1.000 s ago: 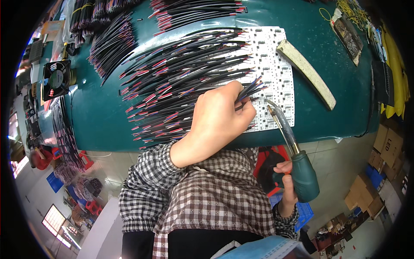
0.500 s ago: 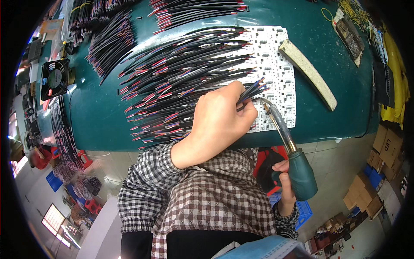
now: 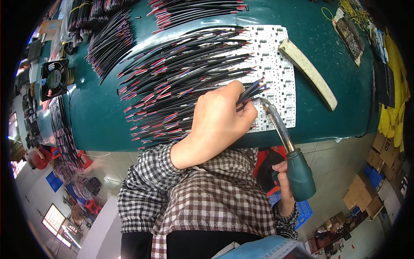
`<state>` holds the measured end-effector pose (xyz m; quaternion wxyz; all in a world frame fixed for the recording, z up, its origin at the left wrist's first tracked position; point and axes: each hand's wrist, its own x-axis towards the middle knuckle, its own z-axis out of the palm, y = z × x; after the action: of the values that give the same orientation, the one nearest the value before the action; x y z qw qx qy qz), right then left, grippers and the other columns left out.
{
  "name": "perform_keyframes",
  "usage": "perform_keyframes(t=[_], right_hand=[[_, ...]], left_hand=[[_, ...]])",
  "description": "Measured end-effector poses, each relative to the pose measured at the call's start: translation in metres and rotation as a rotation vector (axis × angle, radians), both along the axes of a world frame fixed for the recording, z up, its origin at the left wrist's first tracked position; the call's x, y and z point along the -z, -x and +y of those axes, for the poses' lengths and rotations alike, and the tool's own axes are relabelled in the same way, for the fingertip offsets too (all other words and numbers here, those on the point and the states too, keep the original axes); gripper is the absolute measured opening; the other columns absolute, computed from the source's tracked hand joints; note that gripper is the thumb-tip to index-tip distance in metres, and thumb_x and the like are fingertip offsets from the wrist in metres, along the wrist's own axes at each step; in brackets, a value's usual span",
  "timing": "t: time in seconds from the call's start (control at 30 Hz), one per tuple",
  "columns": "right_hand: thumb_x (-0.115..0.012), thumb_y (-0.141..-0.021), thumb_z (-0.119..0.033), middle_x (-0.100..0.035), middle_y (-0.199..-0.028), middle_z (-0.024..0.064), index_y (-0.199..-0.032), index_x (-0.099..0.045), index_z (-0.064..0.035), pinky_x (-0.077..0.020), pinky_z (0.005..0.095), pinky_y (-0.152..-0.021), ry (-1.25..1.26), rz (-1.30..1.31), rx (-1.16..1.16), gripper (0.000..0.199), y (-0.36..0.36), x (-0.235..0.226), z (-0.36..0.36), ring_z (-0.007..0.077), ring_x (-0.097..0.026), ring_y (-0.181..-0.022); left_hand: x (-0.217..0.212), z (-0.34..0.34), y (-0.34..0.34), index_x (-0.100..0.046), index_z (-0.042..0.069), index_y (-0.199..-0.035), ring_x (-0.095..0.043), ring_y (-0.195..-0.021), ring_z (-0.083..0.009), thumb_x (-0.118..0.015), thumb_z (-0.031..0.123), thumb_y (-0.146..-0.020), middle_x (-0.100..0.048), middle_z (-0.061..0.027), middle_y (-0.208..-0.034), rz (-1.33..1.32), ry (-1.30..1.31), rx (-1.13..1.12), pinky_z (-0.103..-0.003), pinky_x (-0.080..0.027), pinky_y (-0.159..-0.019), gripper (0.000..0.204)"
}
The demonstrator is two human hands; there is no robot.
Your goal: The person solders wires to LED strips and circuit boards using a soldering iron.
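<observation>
Closed round a small bundle of black cables (image 3: pixel 251 91), my left hand (image 3: pixel 217 118) rests over the middle of a white circuit board panel (image 3: pixel 280 82). Coloured wire ends poke out of the bundle to the right of my fingers. My right hand (image 3: pixel 285 183) grips the dark green handle of a soldering iron (image 3: pixel 301 175). The iron's bent metal tip reaches the panel just right of my left fingertips; whether it touches a wire is too small to tell. Many black cables (image 3: pixel 181 73) with red, white and blue ends lie in rows across the panel's left side.
A curved, pale strip (image 3: pixel 308 74) lies right of the panel on the green table (image 3: pixel 103 123). Further cable bundles (image 3: pixel 111 43) lie at the back left, near a black fan (image 3: pixel 55 80). A dark, stained block (image 3: pixel 348 39) and yellow wire (image 3: pixel 353 13) are at the far right.
The soldering iron has shifted very slightly, its tip now a little to the right. My left hand stays in place with the cables.
</observation>
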<state>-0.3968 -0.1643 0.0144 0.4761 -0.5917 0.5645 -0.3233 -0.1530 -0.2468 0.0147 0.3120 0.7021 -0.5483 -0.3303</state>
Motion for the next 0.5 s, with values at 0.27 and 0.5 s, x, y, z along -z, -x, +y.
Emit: perform_keyframes(t=[0.27, 0.5], right_hand=[[-0.077, -0.077, -0.022, -0.07, -0.085, 0.0104, -0.094, -0.068, 0.0008, -0.0549, 0.0334, -0.072, 0.208, 0.204, -0.152, 0.03, -0.004, -0.009, -0.011, 0.0236, -0.069, -0.074], [-0.076, -0.081, -0.025, -0.069, -0.093, 0.0159, -0.097, -0.066, 0.0043, -0.0575, 0.036, -0.075, 0.033, -0.04, 0.027, 0.035, -0.001, -0.005, 0.0, 0.0252, -0.07, -0.086]], left_hand=[[0.001, 0.0, -0.001, -0.056, -0.001, -0.074, -0.062, -0.058, -0.0366, -0.066, 0.012, -0.077, -0.061, -0.0181, -0.064, -0.005, 0.005, -0.002, -0.043, -0.048, -0.054, 0.017], [0.002, 0.0, -0.001, -0.056, -0.001, -0.074, -0.061, -0.057, -0.0368, -0.065, 0.012, -0.077, -0.06, -0.0179, -0.062, 0.003, 0.011, -0.005, -0.043, -0.048, -0.053, 0.017]])
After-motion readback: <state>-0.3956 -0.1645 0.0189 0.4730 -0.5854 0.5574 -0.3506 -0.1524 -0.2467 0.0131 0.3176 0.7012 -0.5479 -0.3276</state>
